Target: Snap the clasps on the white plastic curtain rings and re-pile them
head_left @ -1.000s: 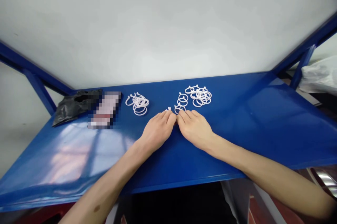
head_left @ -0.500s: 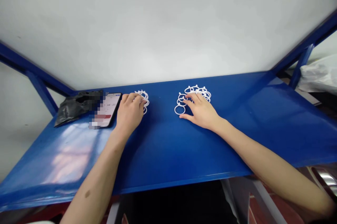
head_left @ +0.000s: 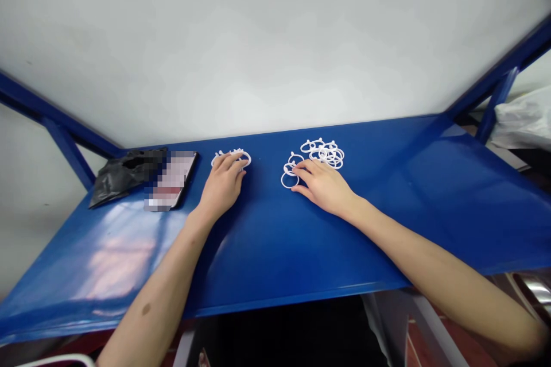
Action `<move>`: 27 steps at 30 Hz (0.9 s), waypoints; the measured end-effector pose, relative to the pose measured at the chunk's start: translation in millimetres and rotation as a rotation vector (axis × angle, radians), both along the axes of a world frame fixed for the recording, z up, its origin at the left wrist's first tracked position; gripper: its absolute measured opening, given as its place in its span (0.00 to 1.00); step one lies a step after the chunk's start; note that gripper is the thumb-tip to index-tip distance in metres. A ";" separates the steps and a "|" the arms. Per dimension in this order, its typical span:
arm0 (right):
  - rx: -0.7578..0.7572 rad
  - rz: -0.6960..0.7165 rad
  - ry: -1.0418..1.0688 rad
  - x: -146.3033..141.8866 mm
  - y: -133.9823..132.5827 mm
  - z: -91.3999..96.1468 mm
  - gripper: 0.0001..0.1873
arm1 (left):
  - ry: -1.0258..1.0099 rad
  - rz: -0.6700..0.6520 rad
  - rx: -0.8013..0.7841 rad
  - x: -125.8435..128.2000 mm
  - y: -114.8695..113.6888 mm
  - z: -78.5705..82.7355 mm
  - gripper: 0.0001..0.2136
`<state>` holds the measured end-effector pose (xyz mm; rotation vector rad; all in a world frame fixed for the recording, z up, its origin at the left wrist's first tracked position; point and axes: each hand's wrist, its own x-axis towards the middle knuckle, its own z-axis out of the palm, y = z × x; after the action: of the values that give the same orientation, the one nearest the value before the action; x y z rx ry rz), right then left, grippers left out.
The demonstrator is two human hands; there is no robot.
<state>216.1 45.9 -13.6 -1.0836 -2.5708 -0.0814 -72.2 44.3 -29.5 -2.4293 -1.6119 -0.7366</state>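
Prob at pickup step rn, w/ left grip (head_left: 222,186) over left rings (head_left: 246,158) (can't tell if clamped), right grip (head_left: 295,177) apart by nearest right-side ring (head_left: 283,182); prob needs neat pinch next.

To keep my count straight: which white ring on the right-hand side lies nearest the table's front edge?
The white ring at the tip of the right hand's thumb. The other visible rings on that side lie farther back.
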 end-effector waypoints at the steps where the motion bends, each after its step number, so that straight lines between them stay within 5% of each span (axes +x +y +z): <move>1: -0.003 -0.002 0.001 -0.1 0.0 -0.6 0.19 | -0.016 -0.008 -0.006 0.9 -0.4 0.9 0.13; 8: 0.004 0.001 -0.015 -2.8 -1.7 -1.9 0.21 | -0.144 0.054 -0.024 2.1 -4.4 7.7 0.10; 19: -0.122 0.016 0.144 1.6 0.0 -9.0 0.14 | 0.018 0.163 -0.123 -1.5 -5.0 10.4 0.16; 27: 0.072 0.075 0.261 2.9 -5.9 -1.4 0.11 | 0.199 0.153 -0.249 1.0 -10.2 5.0 0.25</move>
<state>219.0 40.0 -15.0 -0.9052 -2.3524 -0.0127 -71.1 34.0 -24.5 -2.4091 -1.8762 -0.2748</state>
